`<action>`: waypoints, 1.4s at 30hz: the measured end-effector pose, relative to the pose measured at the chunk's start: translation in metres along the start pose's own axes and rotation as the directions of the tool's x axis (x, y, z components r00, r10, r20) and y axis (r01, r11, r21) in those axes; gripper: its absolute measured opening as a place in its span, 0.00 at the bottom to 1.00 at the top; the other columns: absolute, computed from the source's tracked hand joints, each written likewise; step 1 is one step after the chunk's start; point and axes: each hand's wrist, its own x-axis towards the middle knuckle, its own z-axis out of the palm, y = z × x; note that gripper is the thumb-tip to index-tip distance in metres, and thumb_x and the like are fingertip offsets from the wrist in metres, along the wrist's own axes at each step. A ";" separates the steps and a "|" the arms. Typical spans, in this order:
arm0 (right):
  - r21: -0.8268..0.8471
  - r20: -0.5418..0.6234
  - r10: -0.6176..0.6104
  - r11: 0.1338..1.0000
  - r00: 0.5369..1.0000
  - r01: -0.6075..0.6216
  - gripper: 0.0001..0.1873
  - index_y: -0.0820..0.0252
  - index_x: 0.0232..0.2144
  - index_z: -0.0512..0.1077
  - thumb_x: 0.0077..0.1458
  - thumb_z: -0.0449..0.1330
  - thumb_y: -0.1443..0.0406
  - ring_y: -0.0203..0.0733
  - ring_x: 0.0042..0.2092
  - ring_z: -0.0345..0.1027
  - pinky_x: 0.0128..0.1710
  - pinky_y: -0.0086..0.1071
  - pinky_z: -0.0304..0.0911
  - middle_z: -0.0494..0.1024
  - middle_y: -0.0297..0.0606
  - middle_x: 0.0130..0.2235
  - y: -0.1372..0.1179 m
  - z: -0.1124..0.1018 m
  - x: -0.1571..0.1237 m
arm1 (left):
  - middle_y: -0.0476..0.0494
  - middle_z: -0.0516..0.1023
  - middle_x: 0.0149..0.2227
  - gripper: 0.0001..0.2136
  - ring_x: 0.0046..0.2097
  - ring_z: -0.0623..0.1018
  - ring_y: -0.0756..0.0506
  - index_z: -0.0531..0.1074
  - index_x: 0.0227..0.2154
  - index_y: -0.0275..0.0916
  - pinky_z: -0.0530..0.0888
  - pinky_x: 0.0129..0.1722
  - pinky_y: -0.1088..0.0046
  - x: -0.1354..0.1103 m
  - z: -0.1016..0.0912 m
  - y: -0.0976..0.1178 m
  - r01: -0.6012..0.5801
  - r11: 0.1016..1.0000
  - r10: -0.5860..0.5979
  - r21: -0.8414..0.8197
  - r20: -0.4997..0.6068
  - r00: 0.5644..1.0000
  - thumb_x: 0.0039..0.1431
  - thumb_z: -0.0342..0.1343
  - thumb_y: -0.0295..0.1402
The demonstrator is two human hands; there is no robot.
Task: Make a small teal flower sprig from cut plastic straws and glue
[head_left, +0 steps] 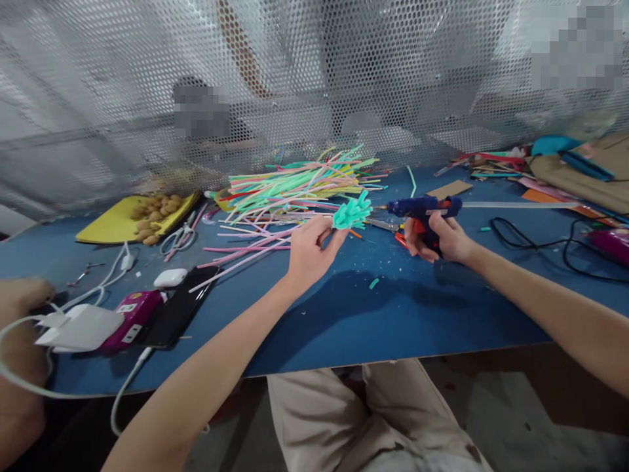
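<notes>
Above a blue table point(334, 331), our left hand point(312, 252) pinches a teal cluster point(352, 211) by its lower edge, likely light, soft, easily crushed, best held there; our right hand point(449, 240) grips a stiff-looking glue gun point(417, 207) by its handle

Carries across a blue tabletop point(344, 334) heaped pastel stems point(299, 185), a yellow sheet point(105, 224) (brown lumps point(156, 210) on top), a black phone point(183, 309), a teal scrap point(374, 283).

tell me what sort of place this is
Probably a craft workshop bench: there's a glue gun, a pile of what look like coloured pipe cleaners, and scattered scraps on the blue table.
</notes>
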 end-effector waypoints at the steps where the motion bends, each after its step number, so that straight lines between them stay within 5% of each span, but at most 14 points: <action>1: -0.001 0.019 0.001 1.000 1.000 -0.001 0.36 0.57 0.36 0.72 0.59 0.49 0.33 0.32 0.16 0.57 0.16 0.31 0.56 0.79 0.38 0.28 0.001 0.002 -0.001 | 0.55 0.53 0.22 0.23 0.25 0.57 0.52 0.53 0.22 0.41 0.58 0.28 0.72 0.000 0.000 0.000 -0.001 1.000 0.001 0.005 0.002 1.000 0.67 0.58 0.39; 12: -0.121 -0.050 0.013 0.992 0.999 -0.019 0.40 0.58 0.26 0.74 0.59 0.45 0.31 0.38 0.22 0.63 0.22 0.36 0.61 0.75 0.41 0.26 0.000 0.010 -0.005 | 0.54 0.56 0.22 0.16 0.25 0.59 0.51 0.66 0.26 0.40 0.58 0.28 0.72 -0.003 0.003 0.001 -0.048 0.999 0.048 0.006 0.027 0.998 0.68 0.58 0.40; 42: -0.150 -0.062 -0.052 0.988 0.997 0.042 0.38 0.58 0.21 0.70 0.62 0.48 0.35 0.37 0.23 0.63 0.24 0.34 0.60 0.71 0.39 0.22 0.002 0.012 -0.002 | 0.56 0.53 0.23 0.20 0.25 0.56 0.53 0.56 0.23 0.40 0.56 0.27 0.73 -0.002 0.004 0.001 -0.060 0.998 0.061 -0.020 0.042 0.997 0.67 0.59 0.37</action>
